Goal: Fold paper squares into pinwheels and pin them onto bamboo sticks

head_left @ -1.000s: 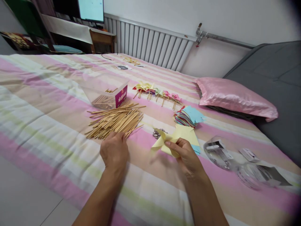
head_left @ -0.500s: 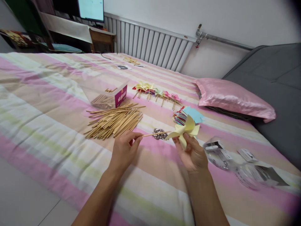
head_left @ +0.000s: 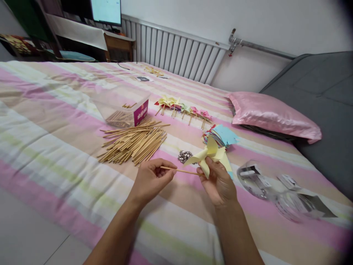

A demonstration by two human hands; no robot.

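Between thumb and fingers, my left hand pinches a thin wooden stick that points right. My right hand is closed on a pale yellow paper pinwheel, its blades folded. The stick's far end meets the pinwheel behind my right fingertips; whether it is fixed there is hidden. Just beyond lies a small heap of shiny metal pins, partly covered by a pinwheel blade. A pile of loose wooden sticks lies left of it. Behind the pinwheel sits a stack of coloured paper pieces.
A clear plastic box with sticks in it stands behind the pile. Several finished pinwheels lie in a row on the striped bedspread. Clear round containers are at the right, and a pink pillow is farther back.
The stick and pinwheel have come together, with the stick's end now at my right fingertips. My left hand moved right along the stick; my right hand shifted slightly left and nearer.
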